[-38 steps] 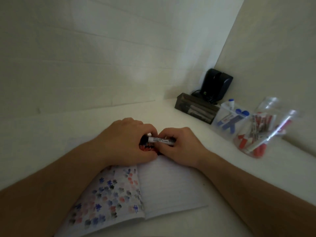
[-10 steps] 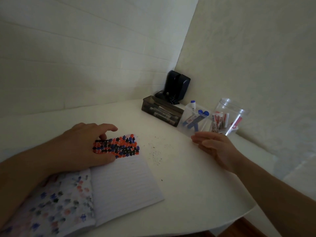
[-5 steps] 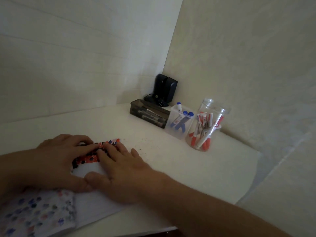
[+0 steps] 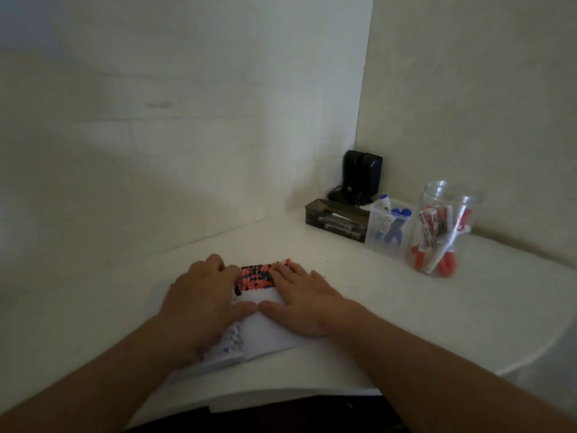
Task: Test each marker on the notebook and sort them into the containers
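Hands (image 4: pixel 259 303) flat on notebook (image 4: pixel 265 334), apparently holding nothing, marker containers (image 4: pixel 390 231) far right.

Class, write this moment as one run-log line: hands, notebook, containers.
left hand: flat on notebook | right hand: flat on notebook | no marker held | black tray, blue tub, red jar: hold markers

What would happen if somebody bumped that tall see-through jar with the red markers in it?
The tall clear jar is narrow for its height, so it would probably tip over rather than slide. Its red markers lean to one side and stick up high, which likely makes it wobblier. It has no lid, so the markers would probably spill across the white table.
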Demonstrator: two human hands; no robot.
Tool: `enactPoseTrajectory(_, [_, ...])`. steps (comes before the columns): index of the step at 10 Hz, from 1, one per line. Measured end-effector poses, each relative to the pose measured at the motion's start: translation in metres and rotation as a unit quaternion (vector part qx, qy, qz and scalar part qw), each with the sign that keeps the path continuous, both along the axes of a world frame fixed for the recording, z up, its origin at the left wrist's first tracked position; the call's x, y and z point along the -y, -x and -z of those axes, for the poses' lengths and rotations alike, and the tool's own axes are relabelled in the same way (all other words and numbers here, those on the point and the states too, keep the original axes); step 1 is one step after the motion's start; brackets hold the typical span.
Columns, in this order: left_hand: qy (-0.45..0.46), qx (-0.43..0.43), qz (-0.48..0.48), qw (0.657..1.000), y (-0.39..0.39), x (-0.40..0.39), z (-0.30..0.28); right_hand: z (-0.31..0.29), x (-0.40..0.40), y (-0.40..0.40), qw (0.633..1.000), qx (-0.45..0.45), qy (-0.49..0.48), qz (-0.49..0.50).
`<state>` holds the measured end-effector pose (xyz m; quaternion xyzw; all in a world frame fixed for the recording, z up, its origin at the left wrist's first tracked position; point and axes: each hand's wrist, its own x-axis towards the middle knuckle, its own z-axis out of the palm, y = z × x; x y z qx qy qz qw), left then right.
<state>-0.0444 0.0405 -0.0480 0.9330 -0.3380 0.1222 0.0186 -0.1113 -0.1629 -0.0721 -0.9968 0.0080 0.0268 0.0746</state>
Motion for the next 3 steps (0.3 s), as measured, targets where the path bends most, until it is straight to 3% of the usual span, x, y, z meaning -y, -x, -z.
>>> enactPoseTrajectory(2, [-0.023,-0.025,0.036,0.999,0.08,-0.032,0.044,-0.002,0.003,0.09,0.999,-0.041,-0.004,0.003])
enactPoseTrajectory(3, [0.021,-0.06,0.007,0.998,0.09,-0.042,0.063,-0.01,0.002,0.112,0.999,-0.037,-0.022,0.005])
